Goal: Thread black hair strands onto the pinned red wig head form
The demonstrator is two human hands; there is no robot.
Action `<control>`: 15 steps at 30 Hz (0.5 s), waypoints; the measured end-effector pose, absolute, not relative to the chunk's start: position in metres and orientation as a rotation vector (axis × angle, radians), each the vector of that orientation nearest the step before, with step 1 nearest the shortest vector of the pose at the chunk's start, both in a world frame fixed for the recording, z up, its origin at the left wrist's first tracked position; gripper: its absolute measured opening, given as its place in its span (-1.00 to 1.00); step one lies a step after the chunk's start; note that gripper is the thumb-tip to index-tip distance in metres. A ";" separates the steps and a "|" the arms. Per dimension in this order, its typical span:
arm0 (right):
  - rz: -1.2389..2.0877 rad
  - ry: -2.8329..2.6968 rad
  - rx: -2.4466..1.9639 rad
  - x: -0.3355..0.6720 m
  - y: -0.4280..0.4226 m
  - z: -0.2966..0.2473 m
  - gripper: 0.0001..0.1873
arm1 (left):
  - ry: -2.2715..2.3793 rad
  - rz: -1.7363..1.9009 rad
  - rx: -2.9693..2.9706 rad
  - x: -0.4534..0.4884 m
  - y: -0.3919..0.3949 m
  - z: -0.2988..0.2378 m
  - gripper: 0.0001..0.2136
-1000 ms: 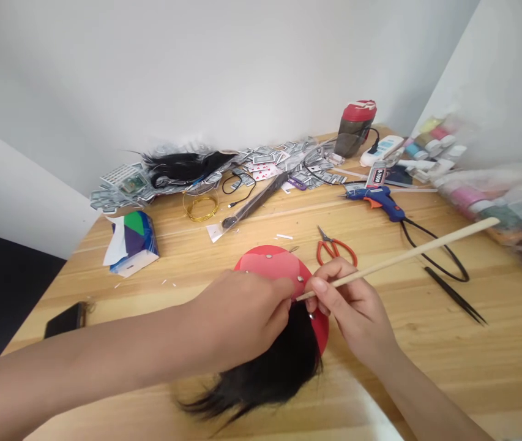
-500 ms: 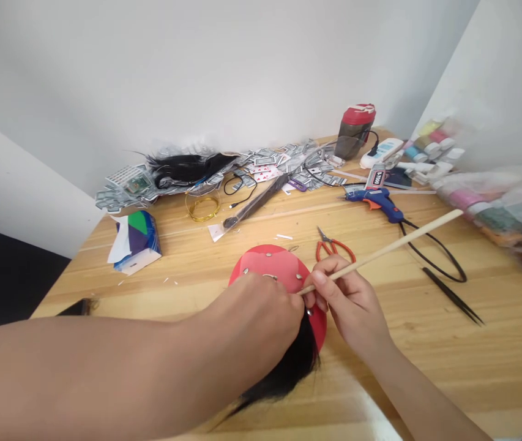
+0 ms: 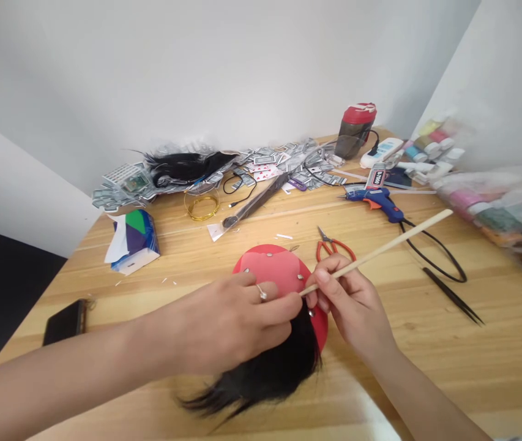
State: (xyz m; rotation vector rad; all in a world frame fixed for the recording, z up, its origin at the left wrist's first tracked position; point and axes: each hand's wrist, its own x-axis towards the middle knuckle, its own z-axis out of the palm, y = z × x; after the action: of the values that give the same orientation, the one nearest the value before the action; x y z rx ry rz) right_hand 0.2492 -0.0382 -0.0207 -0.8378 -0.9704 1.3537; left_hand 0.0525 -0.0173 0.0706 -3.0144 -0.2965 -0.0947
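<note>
My right hand (image 3: 355, 300) is closed around a thin pale wooden stick (image 3: 393, 245), which slants down to the left. The stick's lower end meets the fingertips of my left hand (image 3: 242, 315), which wears a ring. Those left fingers are pinched together, and what lies between them is hidden. Under both hands is a round red piece (image 3: 274, 266) with a pinker centre and several small shiny studs near its rim. A tuft of black hair (image 3: 283, 367) spreads from beneath my left hand over its lower part and onto the table.
Red-handled pliers (image 3: 334, 248) lie just beyond my right hand. To the right are a blue glue gun (image 3: 380, 202) and black tweezers (image 3: 453, 295). A tissue pack (image 3: 136, 242), phone (image 3: 65, 323) and gold wire coil (image 3: 203, 208) are at left. Playing cards (image 3: 265, 168) pile up behind.
My left hand and forearm have rotated, so the ring, more of the black hair and the phone show. The stick has shifted slightly left and stays in my right hand.
</note>
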 end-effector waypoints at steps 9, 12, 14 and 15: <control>1.376 -1.001 -0.859 0.252 -0.039 -0.020 -0.65 | -0.971 -0.956 -3.773 0.033 -0.014 0.035 -0.83; 1.396 -0.993 -0.842 0.254 -0.040 -0.020 -0.69 | -1.048 -1.113 -3.768 0.033 -0.016 0.030 -0.83; 1.401 -0.995 -0.835 0.254 -0.042 -0.021 -0.72 | -1.052 -1.162 -3.748 0.034 -0.017 0.029 -0.84; 1.402 -0.998 -0.831 0.255 -0.042 -0.021 -0.74 | -1.057 -1.176 -3.738 0.034 -0.017 0.029 -0.84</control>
State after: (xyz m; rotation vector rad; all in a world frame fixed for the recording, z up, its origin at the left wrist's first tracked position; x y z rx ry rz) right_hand 0.2547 -0.0421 -0.0214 -0.8313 -0.9977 1.4015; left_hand 0.0342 -0.0174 0.0287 -3.7382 -1.0569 -1.1758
